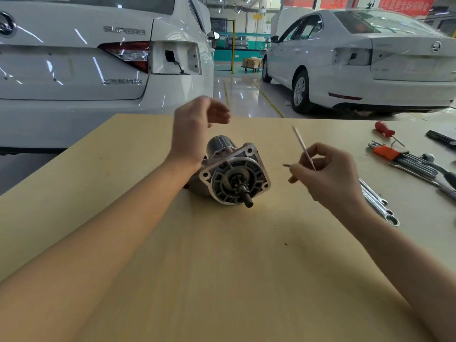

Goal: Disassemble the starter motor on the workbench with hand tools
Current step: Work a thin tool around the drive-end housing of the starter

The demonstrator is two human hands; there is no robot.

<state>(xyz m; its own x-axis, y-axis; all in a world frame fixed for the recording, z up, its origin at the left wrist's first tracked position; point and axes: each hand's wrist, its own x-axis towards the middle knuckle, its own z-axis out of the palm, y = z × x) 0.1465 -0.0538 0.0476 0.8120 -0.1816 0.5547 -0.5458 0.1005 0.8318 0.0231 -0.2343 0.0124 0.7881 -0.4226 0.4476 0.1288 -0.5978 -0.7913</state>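
The left hand (pixel 195 129) hangs in the air above and behind the starter motor (pixel 232 174), its fingers loosely curved and apart, gripping nothing; it is a little blurred. The motor lies on its side near the middle of the workbench (pixel 222 267), flange and shaft end turned toward the person. To its right, the right hand (pixel 325 171) is raised clear of the bench, fingers curled in, pinching a long thin bolt (pixel 304 149) that slants up to the left. Farther right on the pale wooden top lie some wrenches (pixel 377 203), a set of hex keys in an orange holder (pixel 404 159) and a red-handled screwdriver (pixel 385 129). Beyond the bench stand two white cars, one at left (pixel 98 58), one at right (pixel 370 60), on a glossy shop floor.
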